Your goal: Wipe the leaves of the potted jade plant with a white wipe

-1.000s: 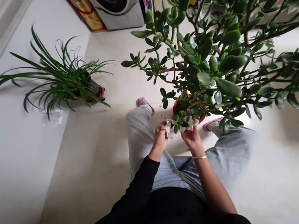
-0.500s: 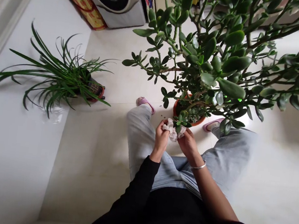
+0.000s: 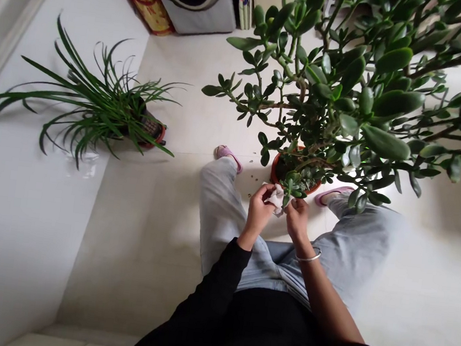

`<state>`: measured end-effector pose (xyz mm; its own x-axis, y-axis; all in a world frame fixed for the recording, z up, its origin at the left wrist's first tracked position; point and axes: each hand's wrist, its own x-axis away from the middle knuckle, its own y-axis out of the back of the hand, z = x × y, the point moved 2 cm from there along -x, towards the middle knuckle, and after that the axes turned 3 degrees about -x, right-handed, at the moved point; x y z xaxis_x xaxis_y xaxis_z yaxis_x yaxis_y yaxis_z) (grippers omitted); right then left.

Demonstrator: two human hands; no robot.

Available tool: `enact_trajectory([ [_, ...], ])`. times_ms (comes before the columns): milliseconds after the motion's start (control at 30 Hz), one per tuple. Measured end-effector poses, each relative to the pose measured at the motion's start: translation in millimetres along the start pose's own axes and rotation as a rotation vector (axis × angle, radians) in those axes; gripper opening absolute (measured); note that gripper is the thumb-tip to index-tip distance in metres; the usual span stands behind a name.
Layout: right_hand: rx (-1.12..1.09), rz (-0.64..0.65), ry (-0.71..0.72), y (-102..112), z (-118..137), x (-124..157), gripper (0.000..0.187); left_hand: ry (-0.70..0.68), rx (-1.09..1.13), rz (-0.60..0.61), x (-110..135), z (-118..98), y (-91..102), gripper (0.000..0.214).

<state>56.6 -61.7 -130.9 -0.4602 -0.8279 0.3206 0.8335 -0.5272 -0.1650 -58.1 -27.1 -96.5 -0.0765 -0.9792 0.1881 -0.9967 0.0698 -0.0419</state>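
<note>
A crumpled white tissue is pinched in the fingers of my left hand, beside a low leafy sprig of the jade plant. My right hand is closed just right of the sprig, with a bit of white showing at its fingertips. Leaves partly cover what those fingertips grip. Behind both hands stands the plant's orange-brown pot, with soil and small leaves inside. The thick-leaved jade plant spreads up and to the right above it.
Left of me, a long-leaved plant in a small pot stands by the white wall. A front-loading washing machine is at the back. Small dark crumbs lie on the floor near a pink slipper.
My hands have come closer together, the left moving right with the tissue. Less of the tissue shows at my right hand. The camera view has shifted slightly.
</note>
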Motion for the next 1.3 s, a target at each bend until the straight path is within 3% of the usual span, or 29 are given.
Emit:
enact_trajectory([
  [400,0.100,-0.008,0.021,4,-2,3,0.033,-0.084,-0.278,-0.140,3,-5,-1.0,0.023],
  [667,0.103,-0.011,-0.013,7,1,0,0.027,0.053,-0.024,-0.042,3,8,10.2,0.045],
  [900,0.061,-0.029,-0.057,8,-1,0,0.026,0.069,0.029,-0.101,0,10,8.2,0.016],
  [1067,-0.010,-0.049,-0.079,12,-5,15,0.031,0.097,0.077,-0.097,-1,11,4.7,0.023],
  [1300,-0.159,-0.037,-0.149,8,6,47,0.039,0.030,0.021,-0.086,6,1,0.9,0.016],
])
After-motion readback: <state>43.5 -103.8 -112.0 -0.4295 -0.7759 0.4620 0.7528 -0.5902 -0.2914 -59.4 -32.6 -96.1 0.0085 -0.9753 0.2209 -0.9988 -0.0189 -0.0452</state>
